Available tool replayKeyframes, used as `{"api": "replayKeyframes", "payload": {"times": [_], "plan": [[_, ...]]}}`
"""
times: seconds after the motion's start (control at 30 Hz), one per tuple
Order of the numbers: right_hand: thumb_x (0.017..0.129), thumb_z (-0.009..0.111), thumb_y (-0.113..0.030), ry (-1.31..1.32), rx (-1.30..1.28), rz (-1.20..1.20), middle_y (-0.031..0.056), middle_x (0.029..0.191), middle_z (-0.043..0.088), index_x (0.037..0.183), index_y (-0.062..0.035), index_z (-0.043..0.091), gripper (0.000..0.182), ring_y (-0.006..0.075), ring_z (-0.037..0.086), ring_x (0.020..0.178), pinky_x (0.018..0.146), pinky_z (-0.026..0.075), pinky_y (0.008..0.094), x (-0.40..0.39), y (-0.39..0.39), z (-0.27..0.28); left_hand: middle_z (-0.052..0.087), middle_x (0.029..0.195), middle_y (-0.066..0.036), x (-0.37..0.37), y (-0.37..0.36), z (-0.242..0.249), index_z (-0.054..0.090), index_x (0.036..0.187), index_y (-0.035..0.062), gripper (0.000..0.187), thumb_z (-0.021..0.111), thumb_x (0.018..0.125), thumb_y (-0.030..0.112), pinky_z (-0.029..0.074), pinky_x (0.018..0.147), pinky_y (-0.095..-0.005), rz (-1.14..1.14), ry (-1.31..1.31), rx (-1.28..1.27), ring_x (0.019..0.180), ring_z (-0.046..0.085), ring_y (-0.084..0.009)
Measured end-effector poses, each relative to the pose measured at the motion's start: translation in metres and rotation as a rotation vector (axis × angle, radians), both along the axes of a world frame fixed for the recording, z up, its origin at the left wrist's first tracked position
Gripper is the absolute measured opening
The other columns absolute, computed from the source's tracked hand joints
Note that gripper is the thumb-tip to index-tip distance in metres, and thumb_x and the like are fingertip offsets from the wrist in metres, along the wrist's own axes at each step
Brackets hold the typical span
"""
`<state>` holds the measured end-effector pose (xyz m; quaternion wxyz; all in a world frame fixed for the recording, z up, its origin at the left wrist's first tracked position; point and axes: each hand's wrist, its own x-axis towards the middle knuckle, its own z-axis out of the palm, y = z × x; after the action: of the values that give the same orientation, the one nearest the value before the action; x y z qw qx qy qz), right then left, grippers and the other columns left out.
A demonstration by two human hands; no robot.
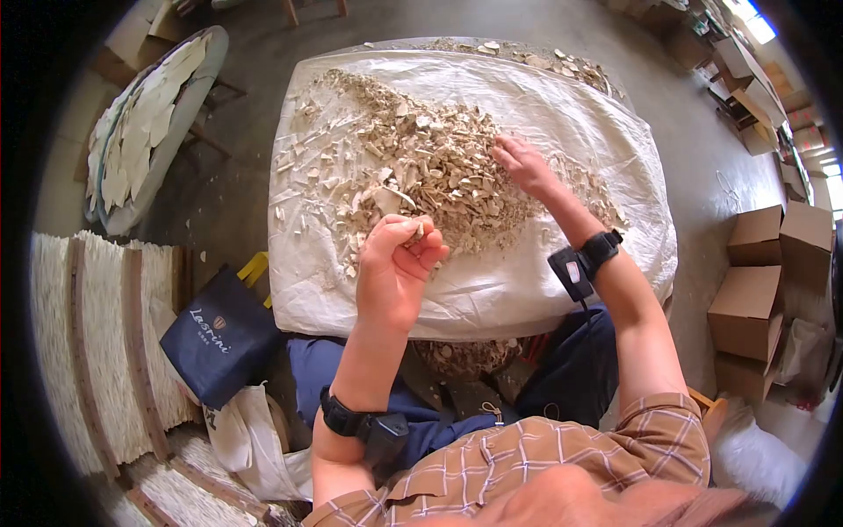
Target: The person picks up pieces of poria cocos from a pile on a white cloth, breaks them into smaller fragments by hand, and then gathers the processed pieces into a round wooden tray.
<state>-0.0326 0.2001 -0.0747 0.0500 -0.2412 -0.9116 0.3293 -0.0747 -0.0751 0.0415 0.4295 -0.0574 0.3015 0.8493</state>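
Observation:
A heap of pale, dry broken pieces (448, 162) lies on a white cloth (527, 290) over a table. My left hand (399, 259) is raised over the near left side of the heap, palm up, with thumb and fingers pinched round a small piece. My right hand (522, 162) reaches to the heap's right edge, its fingers together and pointing down at the pieces. What its fingertips hold, if anything, is hidden. A black strap with a small device sits on each wrist.
A dark blue bag (219, 338) stands left of the table, near stacked whitish material (105, 351). An oval tray (154, 132) of flat pale sheets is at upper left. Cardboard boxes (746, 307) stand at right. Below the table's near edge is a container of pieces (470, 358).

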Motion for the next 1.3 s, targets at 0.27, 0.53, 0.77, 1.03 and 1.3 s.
{"api": "replayKeyframes", "payload": {"times": [0.27, 0.53, 0.77, 1.03, 1.3], "plan": [[0.075, 0.052, -0.006, 0.012, 0.249, 0.238, 0.0106, 0.115, 0.050, 0.112, -0.0104, 0.052, 0.037, 0.0277, 0.048, 0.104, 0.087, 0.041, 0.0356, 0.078, -0.063, 0.025, 0.057, 0.078, -0.010, 0.011, 0.025, -0.003, 0.053, 0.076, 0.0048, 0.002, 0.053, 0.077, 0.006, 0.052, 0.063, -0.0273, -0.069, 0.000, 0.037, 0.069, 0.056, -0.0162], [0.073, 0.053, -0.007, 0.008, 0.252, 0.072, 0.0101, 0.082, 0.059, 0.081, -0.0080, 0.064, 0.014, 0.0272, 0.058, 0.075, 0.068, 0.047, 0.0362, 0.121, -0.035, 0.026, 0.058, 0.081, -0.010, 0.015, 0.046, -0.004, 0.053, 0.079, 0.0029, 0.005, 0.053, 0.078, 0.008, 0.052, 0.063, -0.0262, -0.133, 0.030, 0.030, 0.070, 0.057, -0.0149], [0.072, 0.056, -0.005, -0.001, -0.188, -0.194, 0.0125, 0.081, 0.062, 0.088, -0.0052, 0.064, 0.018, 0.0254, 0.059, 0.074, 0.068, 0.046, 0.0320, 0.133, -0.026, 0.050, 0.059, 0.082, -0.008, 0.018, 0.054, -0.007, 0.055, 0.084, 0.0018, 0.007, 0.052, 0.080, 0.006, 0.052, 0.063, -0.0244, -0.205, 0.073, -0.007, 0.069, 0.057, -0.0128], [0.074, 0.056, -0.011, -0.047, 0.161, -0.106, 0.0073, 0.085, 0.058, 0.090, -0.0126, 0.063, 0.018, 0.0239, 0.056, 0.082, 0.073, 0.045, 0.0349, 0.128, -0.022, 0.038, 0.056, 0.079, -0.008, 0.018, 0.059, -0.010, 0.049, 0.094, 0.0009, 0.016, 0.048, 0.079, 0.001, 0.051, 0.066, -0.0306, -0.231, 0.034, -0.043, 0.066, 0.055, -0.0132], [0.074, 0.059, -0.017, 0.082, 0.468, -0.052, 0.0028, 0.078, 0.058, 0.077, -0.0131, 0.063, 0.006, 0.0218, 0.056, 0.077, 0.066, 0.046, 0.0335, 0.106, -0.019, 0.009, 0.051, 0.075, -0.006, 0.015, 0.055, -0.025, 0.050, 0.092, 0.0011, 0.015, 0.042, 0.079, 0.003, 0.049, 0.068, -0.0332, -0.223, -0.045, 0.077, 0.064, 0.050, -0.0134]]}}
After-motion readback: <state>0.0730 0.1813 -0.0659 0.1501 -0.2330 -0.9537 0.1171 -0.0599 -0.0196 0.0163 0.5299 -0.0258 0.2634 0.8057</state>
